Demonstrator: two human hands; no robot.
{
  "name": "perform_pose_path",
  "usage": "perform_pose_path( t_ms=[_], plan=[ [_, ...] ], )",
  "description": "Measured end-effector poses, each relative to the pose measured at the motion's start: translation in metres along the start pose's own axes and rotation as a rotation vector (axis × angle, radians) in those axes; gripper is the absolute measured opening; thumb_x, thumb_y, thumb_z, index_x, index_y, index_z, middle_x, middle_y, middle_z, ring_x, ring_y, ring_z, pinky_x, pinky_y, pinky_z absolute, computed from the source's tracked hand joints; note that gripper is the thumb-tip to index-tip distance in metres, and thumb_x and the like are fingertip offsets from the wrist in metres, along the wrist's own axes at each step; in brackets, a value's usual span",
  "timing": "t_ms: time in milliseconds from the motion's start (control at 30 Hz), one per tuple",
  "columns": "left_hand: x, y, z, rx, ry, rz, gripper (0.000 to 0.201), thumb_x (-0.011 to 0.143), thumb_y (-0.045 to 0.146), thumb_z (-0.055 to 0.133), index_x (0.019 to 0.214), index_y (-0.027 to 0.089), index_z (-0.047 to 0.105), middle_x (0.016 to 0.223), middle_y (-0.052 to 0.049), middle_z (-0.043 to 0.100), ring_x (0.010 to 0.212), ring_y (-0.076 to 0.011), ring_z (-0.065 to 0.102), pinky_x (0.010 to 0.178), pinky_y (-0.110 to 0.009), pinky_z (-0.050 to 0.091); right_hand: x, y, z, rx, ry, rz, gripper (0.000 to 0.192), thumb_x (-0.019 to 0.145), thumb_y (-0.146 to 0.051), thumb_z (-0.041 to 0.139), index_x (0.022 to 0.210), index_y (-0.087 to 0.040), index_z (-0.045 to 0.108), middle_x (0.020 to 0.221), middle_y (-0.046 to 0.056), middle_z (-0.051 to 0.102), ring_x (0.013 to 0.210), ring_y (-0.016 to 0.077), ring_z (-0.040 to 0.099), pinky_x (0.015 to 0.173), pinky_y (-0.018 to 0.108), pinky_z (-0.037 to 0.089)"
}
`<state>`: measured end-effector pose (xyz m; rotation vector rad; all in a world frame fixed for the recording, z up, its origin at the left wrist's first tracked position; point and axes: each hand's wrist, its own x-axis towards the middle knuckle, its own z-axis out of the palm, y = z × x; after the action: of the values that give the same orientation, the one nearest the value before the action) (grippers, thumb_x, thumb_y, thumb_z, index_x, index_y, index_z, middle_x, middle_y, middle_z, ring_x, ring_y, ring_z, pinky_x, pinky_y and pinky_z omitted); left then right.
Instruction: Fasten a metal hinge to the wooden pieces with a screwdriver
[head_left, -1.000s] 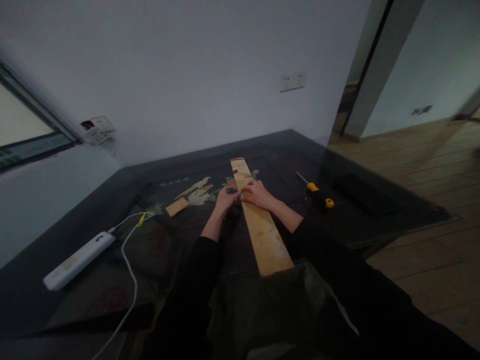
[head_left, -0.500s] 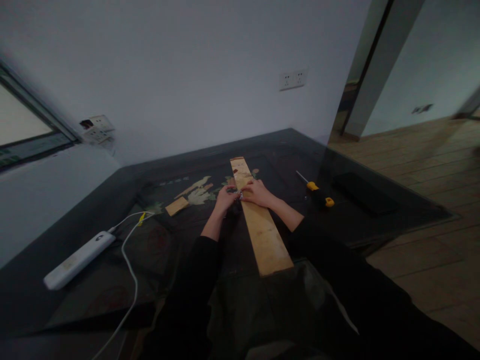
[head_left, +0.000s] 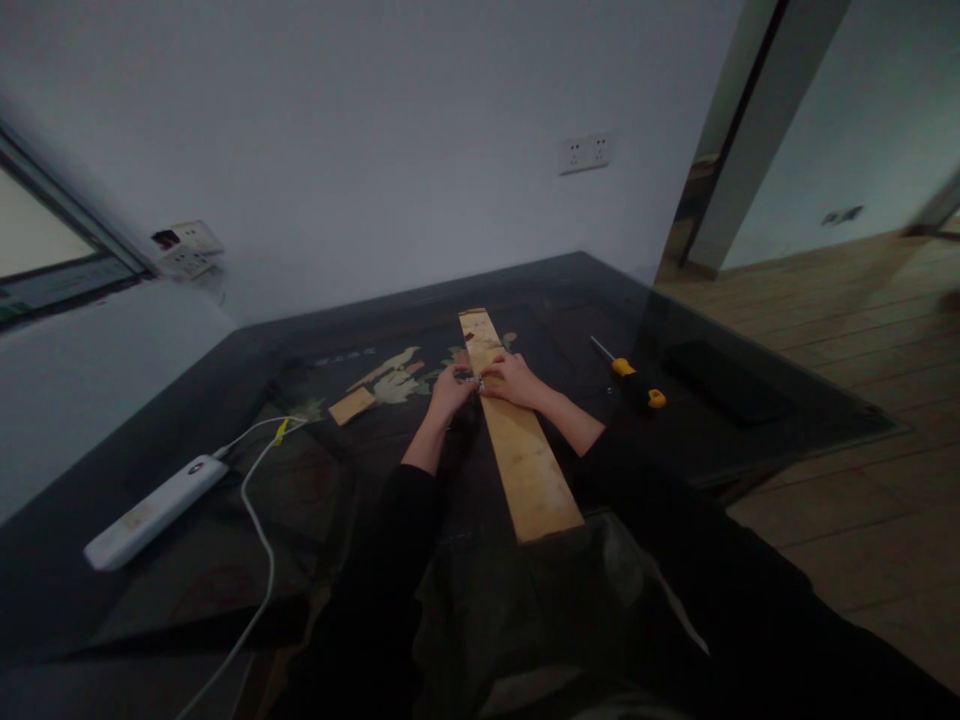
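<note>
A long wooden board [head_left: 529,465] lies lengthwise on the dark table, its near end close to my body. At the board's left edge, about midway along, sits a small shiny metal piece [head_left: 478,382], too small to make out. My left hand [head_left: 450,390] is beside that edge with its fingers closed on the metal piece. Across the board rests my right hand [head_left: 514,380], its fingertips bent together at the same piece. What the right fingers hold, if anything, is hidden.
A yellow and black screwdriver [head_left: 624,369] lies to the right, near a dark flat object [head_left: 724,382]. To the left are a small wooden block [head_left: 351,406] and a white power strip [head_left: 154,512] with its cable [head_left: 259,525]. A wall with sockets [head_left: 585,153] stands behind the table.
Both hands stay at the same spot on the board with only slight finger movement. The whole view has shifted a little.
</note>
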<state>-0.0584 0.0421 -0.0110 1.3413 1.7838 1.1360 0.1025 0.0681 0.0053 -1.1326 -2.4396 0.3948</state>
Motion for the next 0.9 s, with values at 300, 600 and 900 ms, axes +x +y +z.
perform_pose_path(
  t_ms=[300, 600, 900],
  plan=[
    [0.002, -0.004, 0.002, 0.042, -0.003, 0.026, 0.039, 0.071, 0.011, 0.073, 0.108, 0.015, 0.062, 0.061, 0.002, 0.063, 0.048, -0.0122, 0.057, 0.056, -0.021, 0.044, 0.000, -0.002, 0.002, -0.013, -0.018, 0.002, 0.043, 0.080, -0.040, 0.070, 0.114, -0.014, 0.070, 0.115, 0.014, 0.058, 0.112, 0.0261, 0.048, 0.098, 0.038, 0.031],
    [0.000, -0.002, -0.001, -0.039, -0.013, -0.009, 0.034, 0.071, 0.012, 0.073, 0.103, 0.013, 0.064, 0.057, 0.002, 0.063, 0.049, -0.0124, 0.059, 0.057, -0.022, 0.045, 0.001, 0.002, 0.003, -0.018, 0.001, -0.001, 0.042, 0.079, -0.039, 0.071, 0.114, -0.017, 0.071, 0.114, 0.013, 0.059, 0.108, 0.0264, 0.049, 0.097, 0.039, 0.033],
    [-0.008, 0.010, -0.004, -0.219, -0.076, -0.095, 0.023, 0.073, 0.008, 0.071, 0.096, 0.009, 0.067, 0.060, -0.001, 0.066, 0.050, -0.0098, 0.059, 0.056, -0.021, 0.048, -0.002, -0.001, 0.003, -0.011, 0.015, 0.000, 0.040, 0.079, -0.039, 0.071, 0.113, -0.019, 0.071, 0.112, 0.013, 0.059, 0.108, 0.0262, 0.049, 0.097, 0.039, 0.034]
  ],
)
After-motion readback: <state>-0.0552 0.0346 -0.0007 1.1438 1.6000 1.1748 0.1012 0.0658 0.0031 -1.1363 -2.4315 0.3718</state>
